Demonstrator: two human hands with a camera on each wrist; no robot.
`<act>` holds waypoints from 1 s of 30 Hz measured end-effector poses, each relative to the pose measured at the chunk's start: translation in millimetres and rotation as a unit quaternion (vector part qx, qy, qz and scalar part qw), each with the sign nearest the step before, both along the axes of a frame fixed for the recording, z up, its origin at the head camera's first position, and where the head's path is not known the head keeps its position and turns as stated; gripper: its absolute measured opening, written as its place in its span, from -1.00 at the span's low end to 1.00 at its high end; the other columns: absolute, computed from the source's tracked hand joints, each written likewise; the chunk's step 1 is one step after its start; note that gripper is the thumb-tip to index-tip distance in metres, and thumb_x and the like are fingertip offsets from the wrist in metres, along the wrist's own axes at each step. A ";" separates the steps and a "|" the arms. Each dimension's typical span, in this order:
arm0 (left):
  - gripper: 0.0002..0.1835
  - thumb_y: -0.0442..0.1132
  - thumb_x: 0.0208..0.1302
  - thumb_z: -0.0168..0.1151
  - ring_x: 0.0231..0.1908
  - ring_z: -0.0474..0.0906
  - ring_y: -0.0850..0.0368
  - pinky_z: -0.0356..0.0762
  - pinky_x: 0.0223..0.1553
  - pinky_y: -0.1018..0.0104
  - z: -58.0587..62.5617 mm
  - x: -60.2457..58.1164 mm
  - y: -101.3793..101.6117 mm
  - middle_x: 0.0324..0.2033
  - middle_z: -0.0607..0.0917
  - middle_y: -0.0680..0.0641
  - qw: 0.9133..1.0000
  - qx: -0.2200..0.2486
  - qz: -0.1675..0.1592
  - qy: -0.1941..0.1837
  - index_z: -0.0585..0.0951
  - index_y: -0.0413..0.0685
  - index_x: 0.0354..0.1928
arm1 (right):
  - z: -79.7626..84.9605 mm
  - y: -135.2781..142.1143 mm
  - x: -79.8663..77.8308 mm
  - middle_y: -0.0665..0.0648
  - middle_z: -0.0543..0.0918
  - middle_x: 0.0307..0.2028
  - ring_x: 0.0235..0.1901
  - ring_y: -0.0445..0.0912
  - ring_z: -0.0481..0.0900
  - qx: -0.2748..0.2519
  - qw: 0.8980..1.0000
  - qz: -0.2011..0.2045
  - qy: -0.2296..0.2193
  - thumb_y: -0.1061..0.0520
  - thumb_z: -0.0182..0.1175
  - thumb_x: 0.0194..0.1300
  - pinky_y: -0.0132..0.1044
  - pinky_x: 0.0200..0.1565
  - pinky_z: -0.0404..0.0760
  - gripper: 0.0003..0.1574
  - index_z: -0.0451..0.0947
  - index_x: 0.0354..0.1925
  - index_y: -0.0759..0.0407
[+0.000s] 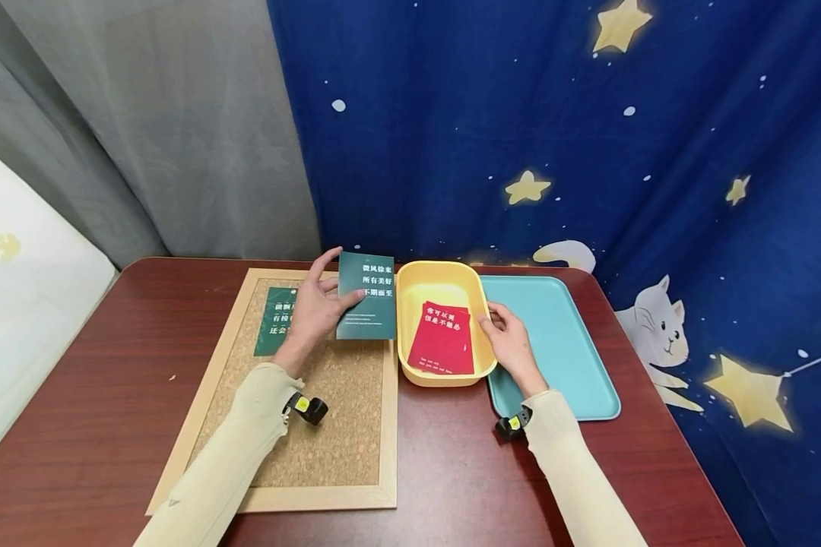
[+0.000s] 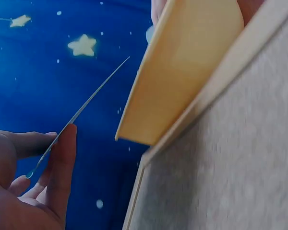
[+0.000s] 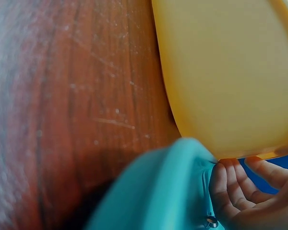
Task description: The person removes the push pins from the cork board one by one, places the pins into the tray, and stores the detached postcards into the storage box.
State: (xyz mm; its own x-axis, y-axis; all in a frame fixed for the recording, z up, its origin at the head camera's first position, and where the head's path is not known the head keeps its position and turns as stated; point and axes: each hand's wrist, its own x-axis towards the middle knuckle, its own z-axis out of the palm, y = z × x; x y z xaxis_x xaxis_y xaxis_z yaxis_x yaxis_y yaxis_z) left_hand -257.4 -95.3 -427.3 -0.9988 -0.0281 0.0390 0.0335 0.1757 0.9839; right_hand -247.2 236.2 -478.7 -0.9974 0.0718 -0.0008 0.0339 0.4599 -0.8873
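My left hand (image 1: 316, 310) pinches a dark green card (image 1: 366, 315) with white Chinese text, thumb on its printed face. The card is held up over the board's far right corner, left of a yellow plastic basin (image 1: 445, 282). Seen from the left wrist, the card (image 2: 93, 97) is edge-on between thumb and fingers. My right hand (image 1: 511, 343) grips the basin's right rim, thumb on the rim and fingers outside. Red cards (image 1: 445, 342) with white text lie overlapped in the basin. Another green card (image 1: 274, 323) lies on the cork board (image 1: 315, 448), partly hidden by my left hand.
A teal tray (image 1: 561, 342) lies right of the basin, its left edge close against it. The wood-framed cork board takes up the table's left-middle part. Curtains (image 1: 451, 137) hang behind the reddish-brown table (image 1: 465, 471).
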 end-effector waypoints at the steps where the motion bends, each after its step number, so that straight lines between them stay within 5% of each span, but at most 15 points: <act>1: -0.07 -0.29 0.15 0.45 -0.34 0.79 0.19 0.67 -0.35 0.42 0.1 0.4 2.7 0.05 0.71 -0.29 1.000 0.000 -0.002 0.000 0.19 0.48 0.46 | -0.2 -0.1 0.0 0.27 0.63 0.08 0.03 0.09 0.63 0.000 1.000 0.000 0.000 0.03 0.12 0.47 -0.08 0.06 0.65 -0.48 0.44 0.32 0.12; 30: -0.10 -0.43 0.14 0.42 -0.24 0.80 -0.11 0.75 -0.33 0.22 -17.5 5.5 71.5 0.00 0.72 -0.32 0.996 0.073 -0.037 -0.026 0.25 0.33 0.45 | -2.3 0.8 1.5 0.29 0.63 0.09 0.04 0.10 0.62 -0.001 1.000 0.002 0.005 0.04 0.11 0.48 -0.14 0.04 0.65 -0.47 0.42 0.35 0.11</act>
State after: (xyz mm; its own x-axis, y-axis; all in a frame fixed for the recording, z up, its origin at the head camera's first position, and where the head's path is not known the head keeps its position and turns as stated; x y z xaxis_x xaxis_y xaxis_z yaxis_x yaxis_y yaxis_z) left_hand -252.0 -23.7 -444.8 -0.9990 0.0437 -0.0128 -0.0115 0.0297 0.9995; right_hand -245.7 237.0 -481.0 -0.9976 0.0683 0.0083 0.0240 0.4576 -0.8888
